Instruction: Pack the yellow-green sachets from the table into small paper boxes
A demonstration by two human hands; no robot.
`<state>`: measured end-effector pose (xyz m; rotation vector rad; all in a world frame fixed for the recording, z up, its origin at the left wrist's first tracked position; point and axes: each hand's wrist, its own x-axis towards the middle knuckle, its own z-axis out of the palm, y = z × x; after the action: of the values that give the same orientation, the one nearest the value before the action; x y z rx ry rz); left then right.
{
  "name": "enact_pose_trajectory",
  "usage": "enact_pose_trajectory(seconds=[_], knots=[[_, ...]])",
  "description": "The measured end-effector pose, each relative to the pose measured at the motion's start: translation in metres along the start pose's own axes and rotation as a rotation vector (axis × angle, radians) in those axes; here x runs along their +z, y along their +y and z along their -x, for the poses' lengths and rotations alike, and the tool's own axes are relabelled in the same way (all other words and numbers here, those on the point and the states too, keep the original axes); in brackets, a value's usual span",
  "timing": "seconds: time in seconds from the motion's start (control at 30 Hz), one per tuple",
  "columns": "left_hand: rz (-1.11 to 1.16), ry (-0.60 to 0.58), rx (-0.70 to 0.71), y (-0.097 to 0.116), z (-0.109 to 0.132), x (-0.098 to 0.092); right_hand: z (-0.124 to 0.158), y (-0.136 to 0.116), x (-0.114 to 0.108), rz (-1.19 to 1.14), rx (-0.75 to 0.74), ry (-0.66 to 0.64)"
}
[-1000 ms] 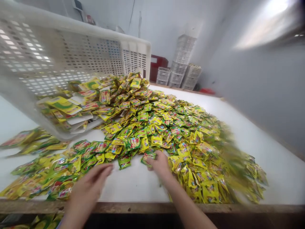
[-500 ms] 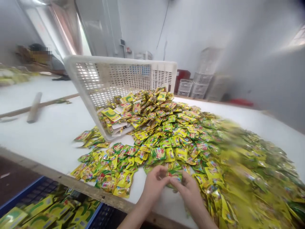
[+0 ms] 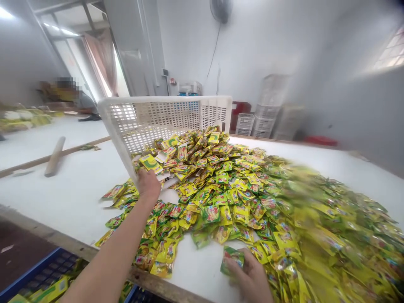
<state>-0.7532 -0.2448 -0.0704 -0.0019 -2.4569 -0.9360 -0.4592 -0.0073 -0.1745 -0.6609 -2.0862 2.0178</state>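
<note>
My right hand [image 3: 249, 275] holds a green and yellow sachet [image 3: 232, 260] pinched between thumb and fingers, low over the white table. My left hand [image 3: 149, 184] reaches forward to the near lower corner of the white plastic crate [image 3: 118, 130], which lies tipped on its side. Just beyond its fingers is a small yellow and green carton [image 3: 150, 163]. Those fingers are partly hidden, so whether they grip the carton is unclear. Small cartons [image 3: 192, 147] pile up in the crate's mouth. Loose sachets [image 3: 217, 195] spread from them across the table.
A large heap of sachets [image 3: 322, 235] covers the right side. Below the table's wooden edge [image 3: 158, 286] stands a blue crate [image 3: 34, 273] with yellow cartons. A grey tube [image 3: 55, 156] lies at left. Another person [image 3: 67, 97] sits at the far left; white crates [image 3: 265, 120] stand behind.
My hands, together at the sachet before, have parted. My left hand has moved forward and left to the crate's corner. My right hand keeps the sachet, now slightly lower in view.
</note>
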Motion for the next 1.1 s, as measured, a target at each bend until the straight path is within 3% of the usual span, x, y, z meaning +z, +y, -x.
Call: enact_pose_trajectory(seconds=[0.07,0.13,0.2,0.3,0.4,0.47,0.57,0.7,0.83,0.9,1.0,1.1], knots=[[-0.011,0.036,0.011,-0.002,0.02,-0.003,-0.002,-0.003,-0.005,-0.048,0.016,-0.034],[0.016,0.039,-0.019,-0.007,0.057,-0.003,-0.002,-0.008,-0.011,-0.105,0.035,-0.06],[0.094,-0.099,-0.035,-0.01,0.106,0.0,-0.003,-0.015,-0.016,-0.152,0.038,-0.053],[0.122,-0.449,0.242,0.0,0.185,0.009,-0.007,-0.024,-0.023,-0.192,0.04,0.015],[-0.047,-0.552,0.538,0.028,0.235,0.016,-0.011,-0.026,-0.032,-0.208,0.059,0.115],[-0.142,-0.544,0.552,0.044,0.242,0.021,-0.012,-0.025,-0.04,-0.214,0.047,0.157],[-0.136,-0.577,0.388,0.053,0.225,0.025,-0.009,-0.028,-0.052,-0.225,0.01,0.187],[0.19,-0.756,0.131,0.051,0.206,0.02,-0.001,-0.048,-0.059,-0.184,-0.071,0.201],[0.57,-1.031,0.065,0.062,0.227,0.018,-0.003,-0.074,-0.058,-0.072,-0.297,0.128],[0.682,-1.106,-0.02,0.071,0.245,0.021,-0.006,-0.079,-0.057,0.09,-0.401,0.066],[0.776,-1.068,-0.089,0.077,0.263,0.026,-0.009,-0.078,-0.058,0.407,-0.532,-0.026],[0.756,-1.03,-0.072,0.075,0.27,0.024,-0.008,-0.077,-0.06,0.633,-0.599,-0.117]])
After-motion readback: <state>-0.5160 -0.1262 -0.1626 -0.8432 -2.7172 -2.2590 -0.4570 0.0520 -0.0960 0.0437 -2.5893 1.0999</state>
